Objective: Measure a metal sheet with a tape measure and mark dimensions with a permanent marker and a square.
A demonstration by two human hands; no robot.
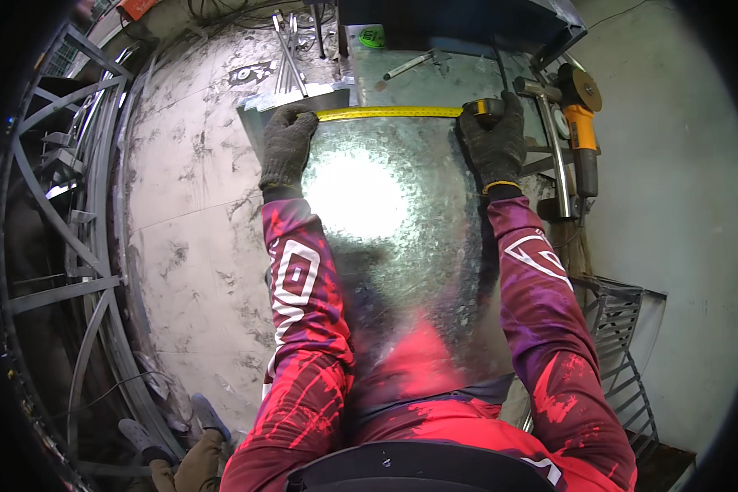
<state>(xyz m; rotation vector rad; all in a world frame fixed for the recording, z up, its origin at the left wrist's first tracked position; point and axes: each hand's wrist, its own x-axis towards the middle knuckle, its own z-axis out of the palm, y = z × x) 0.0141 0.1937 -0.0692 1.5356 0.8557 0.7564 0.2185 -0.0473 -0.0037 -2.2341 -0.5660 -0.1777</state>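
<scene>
A yellow tape measure [389, 112] is drawn out straight from left to right across the far part of a shiny metal sheet [435, 189]. My left hand [289, 146], in a dark knitted glove, is closed at the tape's left end, by the sheet's left edge. On the right, my right hand [497, 141], gloved the same way, grips the black and yellow tape case, its fingers wrapped round it. A bright glare covers the middle of the sheet and washes out its surface.
A hammer [556, 156] and an orange angle grinder [582, 131] lie right of my right hand. Beyond the tape are a slim marker-like tool [410, 64] and thin metal strips [289, 57]. Metal framing [66, 283] lines the left; another person's feet [209, 416] show at lower left.
</scene>
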